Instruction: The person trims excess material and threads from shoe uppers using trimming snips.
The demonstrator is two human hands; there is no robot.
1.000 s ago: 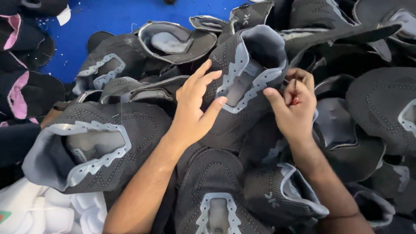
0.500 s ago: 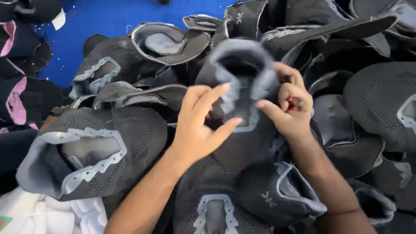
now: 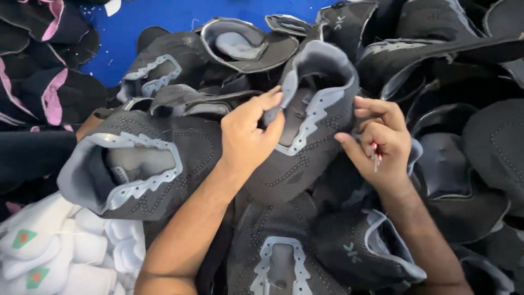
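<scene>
Upper [image 3: 308, 125] lies long axis upper-right to lower-left, collar opening up-right. Your left hand [image 3: 248, 136] pinches its grey collar edge; right hand [image 3: 382, 145], touching it, clenches a small red tool [image 3: 375, 155].

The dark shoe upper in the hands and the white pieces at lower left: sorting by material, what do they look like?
Shoe upper: seemingly knit fabric, matte, with dotted perforations and smoother grey collar trim. White pieces: possibly soft foam or padding, puffy and matte; unclear.

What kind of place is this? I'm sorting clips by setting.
Likely a shoe factory workbench: a heap of unfinished dark knit shoe uppers without soles, white insoles, and a small red-handled tool in the right hand.
</scene>
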